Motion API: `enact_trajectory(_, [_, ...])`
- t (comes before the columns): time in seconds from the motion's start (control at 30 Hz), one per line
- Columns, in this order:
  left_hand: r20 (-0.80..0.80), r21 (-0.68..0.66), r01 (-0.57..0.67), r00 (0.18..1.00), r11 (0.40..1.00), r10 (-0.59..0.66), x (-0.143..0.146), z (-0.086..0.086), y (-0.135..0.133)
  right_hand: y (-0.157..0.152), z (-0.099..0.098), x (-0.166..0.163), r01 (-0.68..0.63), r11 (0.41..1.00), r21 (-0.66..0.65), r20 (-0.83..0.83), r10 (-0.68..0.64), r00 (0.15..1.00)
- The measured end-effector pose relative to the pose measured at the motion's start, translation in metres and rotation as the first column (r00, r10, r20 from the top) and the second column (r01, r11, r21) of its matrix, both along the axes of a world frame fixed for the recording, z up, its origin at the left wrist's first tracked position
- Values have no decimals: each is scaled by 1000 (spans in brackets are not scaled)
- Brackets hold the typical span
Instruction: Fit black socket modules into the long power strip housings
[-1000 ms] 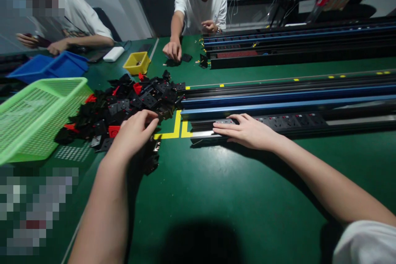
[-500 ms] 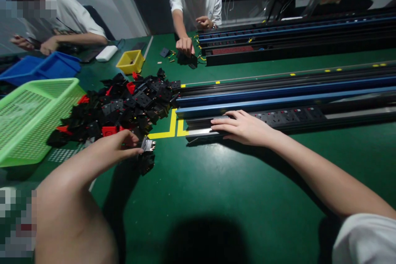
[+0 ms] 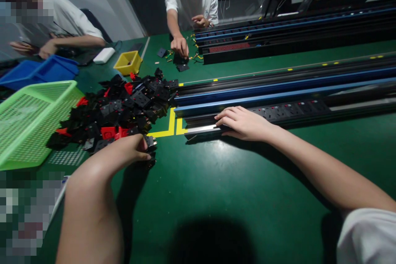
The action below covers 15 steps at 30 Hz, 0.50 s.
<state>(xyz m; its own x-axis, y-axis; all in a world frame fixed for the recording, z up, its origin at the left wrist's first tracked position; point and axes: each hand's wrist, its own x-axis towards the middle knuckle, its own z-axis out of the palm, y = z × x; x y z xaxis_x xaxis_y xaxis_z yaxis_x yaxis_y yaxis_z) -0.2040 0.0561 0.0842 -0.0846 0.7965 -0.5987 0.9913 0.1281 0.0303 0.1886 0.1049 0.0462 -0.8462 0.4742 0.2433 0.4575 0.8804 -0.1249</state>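
Socket module (image 3: 151,140) left of centre, against left hand (image 3: 131,148)

Green tabletop (image 3: 198,185) spreads across the lower centre. The socket rail (image 3: 201,129) ends beside yellow tape (image 3: 172,121) mid-frame; a module pile (image 3: 117,106) crowds the left. The left hand bends inward, thumb and fingertips narrowed at the module; I cannot tell whether they grip. The right hand (image 3: 244,123) lies palm-down, fingers extended, on the rail.

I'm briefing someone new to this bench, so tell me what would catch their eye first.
Probably the jumbled heap of black and red pieces left of centre, beside the bright green basket at the left edge. Next come the long black and blue rails running off right. Then come the left hand at a small black piece near the heap and the right hand on the nearest rail.
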Motion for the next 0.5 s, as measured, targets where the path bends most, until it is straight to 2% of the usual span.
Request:
enact_trajectory(0.13, [45,21,11,999,1000,-12,5,0,2,-1,1,0,0,1000,-8,-10,0,1000])
enact_trajectory(0.37, [179,252,6,982,968,-53,25,-5,11,-2,2,-1,6,1000,-6,0,-6,1000])
enact_trajectory(0.5, [236,315,-31,971,948,-47,36,-2,14,-2,1,0,3,1000,-17,-14,-4,1000])
